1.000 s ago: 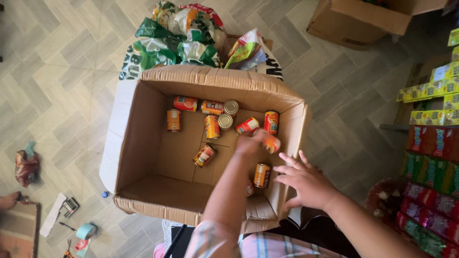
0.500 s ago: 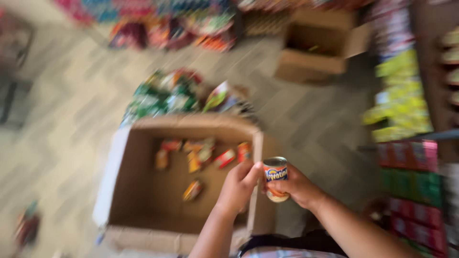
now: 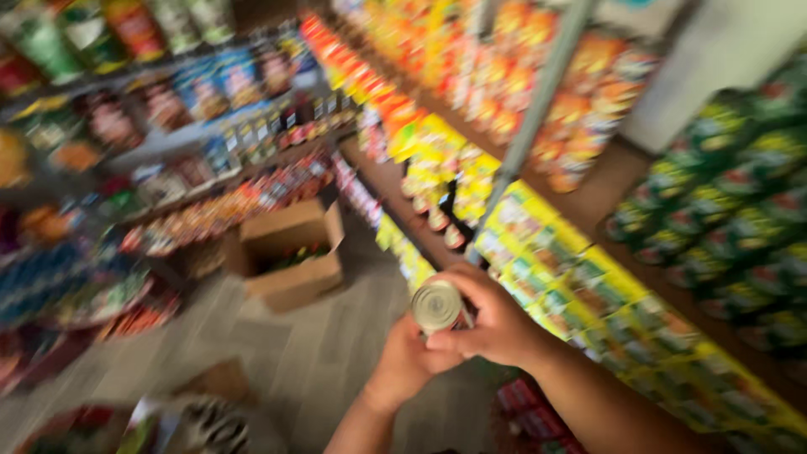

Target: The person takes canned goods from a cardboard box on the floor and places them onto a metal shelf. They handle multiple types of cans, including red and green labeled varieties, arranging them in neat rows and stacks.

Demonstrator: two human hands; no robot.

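Both my hands are raised in front of me around one small tin can [image 3: 437, 304]; its round metal end faces the camera. My right hand [image 3: 496, 324] wraps the can from the right and above, thumb and fingers closed on it. Just below and to the left, my left hand [image 3: 405, 361] is cupped against the can's lower side. The picture is blurred by head motion. The large box with the other cans is out of view.
Wooden shelves [image 3: 588, 206] packed with yellow, orange and green packets run up the right side, with a grey metal post [image 3: 530, 126]. More stocked shelves [image 3: 168, 134] line the left. An open cardboard box [image 3: 290, 252] stands on the grey floor [image 3: 311, 353] ahead. Bagged goods [image 3: 181, 429] lie bottom left.
My left hand took a can out of the big box and my right hand joined it on the can. My view swung up from the box to the shelves.
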